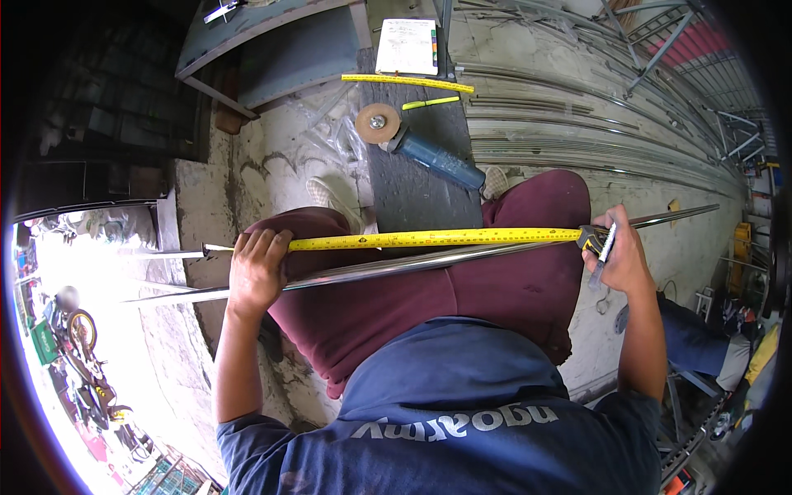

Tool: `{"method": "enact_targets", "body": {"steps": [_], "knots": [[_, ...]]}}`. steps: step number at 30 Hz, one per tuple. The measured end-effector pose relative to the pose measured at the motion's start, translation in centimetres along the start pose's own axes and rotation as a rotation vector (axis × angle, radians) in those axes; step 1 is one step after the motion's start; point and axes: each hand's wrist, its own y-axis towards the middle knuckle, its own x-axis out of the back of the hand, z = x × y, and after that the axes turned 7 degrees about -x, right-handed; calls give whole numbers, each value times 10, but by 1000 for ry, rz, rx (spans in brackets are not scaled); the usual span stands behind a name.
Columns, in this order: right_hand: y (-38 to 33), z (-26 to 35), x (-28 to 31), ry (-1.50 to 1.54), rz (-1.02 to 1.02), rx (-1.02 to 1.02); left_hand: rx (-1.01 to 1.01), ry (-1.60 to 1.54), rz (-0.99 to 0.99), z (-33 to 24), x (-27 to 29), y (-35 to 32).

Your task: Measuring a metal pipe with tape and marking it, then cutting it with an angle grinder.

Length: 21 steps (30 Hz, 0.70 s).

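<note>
A long shiny metal tube point(429, 261) lies across my lap, with both ends reaching past my knees. Just above it stretches the yellow blade point(429, 238) of a tape measure, nearly parallel to the tube. My left hand point(261, 268) is closed over the blade near my left knee and rests against the tube. The black and yellow tape measure case point(591, 239) is gripped in my right hand point(623, 256) by my right knee. A narrow white thing point(608, 244) with dark marks also shows at that hand; its kind is unclear.
Between my feet, a dark bench point(417, 194) carries an angle grinder point(433, 157), a yellow-green pen point(431, 103), a yellow measuring strip point(408, 82) and an open notebook point(407, 47). Several metal tubes point(577, 148) lie on the floor to the right. Another person's leg point(697, 334) is at the lower right.
</note>
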Motion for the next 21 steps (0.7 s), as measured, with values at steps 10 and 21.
{"method": "enact_targets", "body": {"steps": [10, 21], "knots": [[11, -8, -13, 69, -48, 57, 64, -20, -93, -6, -9, -6], [20, -10, -13, 53, -36, 97, 74, 9, -129, -6, -13, -6]]}}
